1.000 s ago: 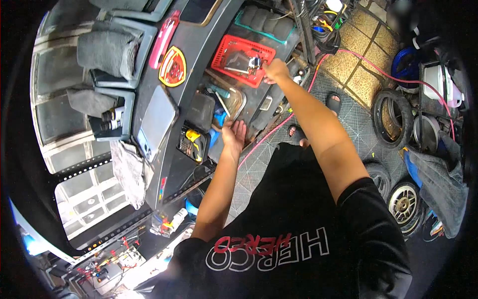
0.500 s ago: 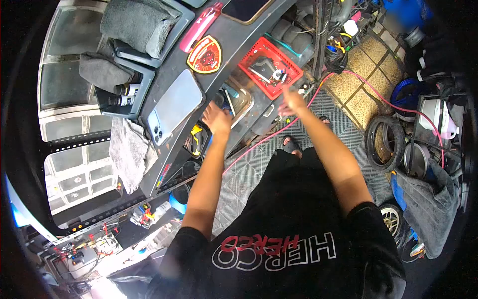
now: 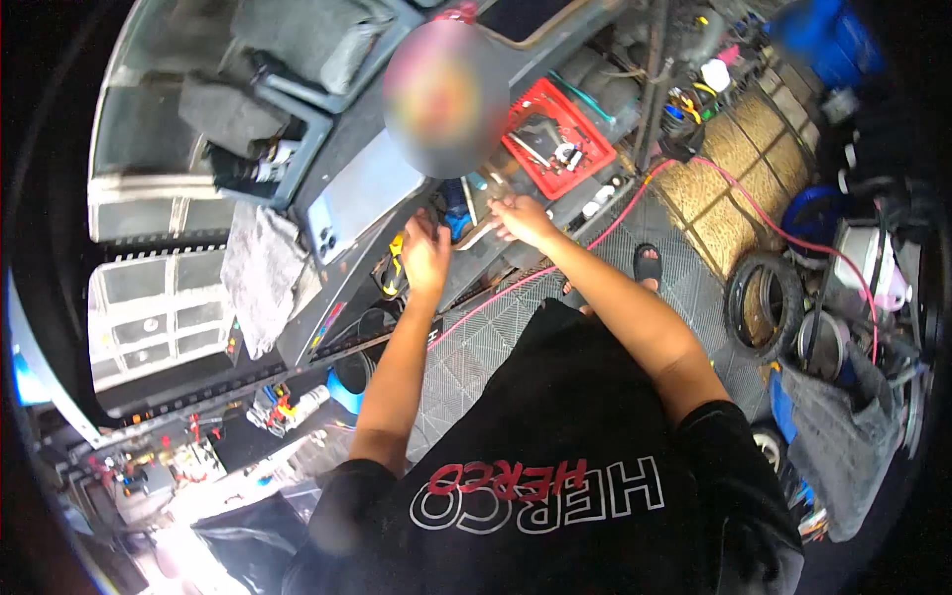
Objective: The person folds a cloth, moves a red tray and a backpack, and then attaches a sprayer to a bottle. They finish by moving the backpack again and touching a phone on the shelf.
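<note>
My left hand (image 3: 424, 256) is over the lower shelf beside a yellow and black tool (image 3: 394, 268), its fingers bent; whether they hold anything is hidden. To its right, my right hand (image 3: 522, 219) reaches over a tray of tools, with fingers apart and nothing visible in them. Between the hands lies a blue item (image 3: 457, 220) in the tray. A red basket (image 3: 595, 169) with small metal parts and tools stands beyond my right hand.
A phone-like silver slab (image 3: 365, 198) and a grey cloth (image 3: 260, 278) lie on the dark bench at left. A pink hose (image 3: 615, 226) crosses the patterned floor. Tires (image 3: 764, 305) stand at right. A round blur covers part of the bench.
My right hand has moved from the red basket's edge toward the tray and my left hand. My left hand has shifted left, its fingers now more bent. The camera view has turned.
</note>
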{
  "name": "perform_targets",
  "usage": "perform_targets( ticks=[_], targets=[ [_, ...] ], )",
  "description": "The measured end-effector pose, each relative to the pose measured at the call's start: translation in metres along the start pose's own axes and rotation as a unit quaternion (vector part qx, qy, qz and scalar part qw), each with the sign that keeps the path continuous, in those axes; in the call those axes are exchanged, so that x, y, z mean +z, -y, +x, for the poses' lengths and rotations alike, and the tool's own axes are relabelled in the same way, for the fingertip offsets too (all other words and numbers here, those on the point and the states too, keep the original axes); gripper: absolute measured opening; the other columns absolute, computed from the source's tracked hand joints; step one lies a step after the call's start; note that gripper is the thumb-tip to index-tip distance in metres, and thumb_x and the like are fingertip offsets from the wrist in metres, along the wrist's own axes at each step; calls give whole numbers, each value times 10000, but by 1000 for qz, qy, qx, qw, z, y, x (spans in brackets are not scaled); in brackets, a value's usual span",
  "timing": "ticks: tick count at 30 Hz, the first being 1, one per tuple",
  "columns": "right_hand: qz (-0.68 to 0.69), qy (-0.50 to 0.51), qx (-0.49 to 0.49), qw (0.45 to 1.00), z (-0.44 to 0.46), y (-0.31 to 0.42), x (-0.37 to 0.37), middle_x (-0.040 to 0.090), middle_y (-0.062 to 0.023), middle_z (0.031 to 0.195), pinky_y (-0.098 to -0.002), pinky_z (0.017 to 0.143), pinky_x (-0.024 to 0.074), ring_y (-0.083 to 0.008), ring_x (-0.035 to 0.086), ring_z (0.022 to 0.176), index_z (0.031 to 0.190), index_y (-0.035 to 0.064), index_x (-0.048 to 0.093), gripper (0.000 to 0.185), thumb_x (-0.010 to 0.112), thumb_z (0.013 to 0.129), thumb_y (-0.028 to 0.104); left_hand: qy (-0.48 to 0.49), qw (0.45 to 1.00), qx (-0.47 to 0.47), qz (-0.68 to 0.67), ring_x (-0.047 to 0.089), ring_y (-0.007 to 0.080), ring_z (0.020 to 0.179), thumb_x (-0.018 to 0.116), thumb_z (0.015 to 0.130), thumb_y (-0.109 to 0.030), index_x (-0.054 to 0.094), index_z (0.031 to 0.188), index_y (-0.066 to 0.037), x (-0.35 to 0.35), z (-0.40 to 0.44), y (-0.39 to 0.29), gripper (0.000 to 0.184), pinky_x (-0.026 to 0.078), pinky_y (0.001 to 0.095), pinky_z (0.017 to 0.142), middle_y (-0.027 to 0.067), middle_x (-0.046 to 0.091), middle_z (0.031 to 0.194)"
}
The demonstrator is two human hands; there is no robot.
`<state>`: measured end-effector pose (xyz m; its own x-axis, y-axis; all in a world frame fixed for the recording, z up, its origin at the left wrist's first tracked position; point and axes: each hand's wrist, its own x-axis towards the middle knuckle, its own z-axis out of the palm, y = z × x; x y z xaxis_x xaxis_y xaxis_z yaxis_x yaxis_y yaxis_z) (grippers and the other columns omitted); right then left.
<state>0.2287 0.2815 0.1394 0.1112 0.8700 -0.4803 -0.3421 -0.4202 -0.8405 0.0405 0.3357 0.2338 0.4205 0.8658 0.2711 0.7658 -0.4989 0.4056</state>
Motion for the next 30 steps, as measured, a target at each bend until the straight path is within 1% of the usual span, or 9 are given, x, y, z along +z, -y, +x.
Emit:
perform_targets(
  ticks=[6, 8, 9, 11, 14, 19, 22, 27, 30],
  targets=[
    [-56, 87, 31, 994, -2, 12, 26, 753, -66, 956, -286, 609, 568, -144, 700, 726, 1065, 87, 643, 334, 581, 1030, 413, -246, 964, -100, 29, 666, 391, 743, 802, 850, -225, 513, 1088, 81, -10, -30, 45, 483, 541, 458, 741, 213, 678, 867],
    [-82, 101, 57, 990, 2, 9, 31, 754, -55, 954, -298, 627, 571, -146, 703, 735, 1074, 90, 644, 308, 559, 1039, 384, -245, 944, -167, 143, 569, 412, 1057, 764, 885, -315, 508, 1191, 129, -23, -40, 57, 597, 443, 511, 954, 307, 560, 1172],
    [-92, 93, 62, 989, 3, 8, 35, 755, -57, 950, -306, 632, 571, -148, 705, 734, 1072, 86, 646, 299, 565, 1031, 372, -239, 929, -201, 197, 521, 423, 1215, 745, 902, -360, 506, 1242, 153, -29, -44, 63, 660, 394, 537, 1060, 355, 501, 1324],
    [-108, 96, 64, 987, 0, 9, 41, 761, -66, 964, -303, 637, 574, -151, 708, 736, 1064, 80, 649, 279, 565, 1019, 342, -192, 902, -227, 313, 486, 458, 1238, 643, 938, -533, 473, 1305, 177, -12, -68, 112, 817, 384, 586, 1060, 365, 471, 1367],
    [-149, 114, 71, 980, -4, 19, 54, 764, -73, 993, -308, 666, 585, -164, 729, 791, 1089, 78, 650, 296, 553, 1017, 348, 58, 941, -322, 81, 424, 492, 1324, 631, 943, -510, 455, 1365, 148, -11, -60, 131, 801, 380, 614, 1066, 330, 457, 1430],
    [-149, 152, 119, 970, -14, 12, 59, 748, -99, 1117, -365, 790, 598, -209, 741, 935, 1234, 72, 628, 397, 509, 1045, 400, -65, 864, -479, 138, 403, 414, 1440, 672, 847, -629, 409, 1567, -264, 22, -40, 137, 850, 309, 602, 1182, 183, 446, 1571],
    [-123, 118, 188, 967, -27, 1, 49, 746, -122, 1162, -367, 804, 603, -229, 741, 984, 1305, 52, 583, 487, 497, 1051, 458, -23, 828, -559, -44, 420, 424, 1425, 650, 872, -601, 430, 1559, -245, 0, -37, 139, 805, 334, 611, 1163, 171, 428, 1590],
    [69, -77, 223, 969, -25, -11, 27, 579, -273, 1340, -430, 834, 628, -371, 708, 1049, 1497, 36, 364, 744, 633, 975, 493, -234, 869, -435, -18, 499, 434, 1354, 759, 836, -505, 630, 1370, -148, 39, -59, 146, 655, 441, 550, 1089, 201, 559, 1466],
    [130, -120, 167, 970, -1, -25, 15, 524, -314, 1367, -461, 861, 634, -427, 687, 1070, 1520, 22, 319, 795, 691, 953, 438, -191, 896, -399, -27, 544, 465, 1300, 779, 824, -477, 619, 1388, -157, 49, -67, 155, 668, 469, 555, 1056, 197, 632, 1368]
  ],
)
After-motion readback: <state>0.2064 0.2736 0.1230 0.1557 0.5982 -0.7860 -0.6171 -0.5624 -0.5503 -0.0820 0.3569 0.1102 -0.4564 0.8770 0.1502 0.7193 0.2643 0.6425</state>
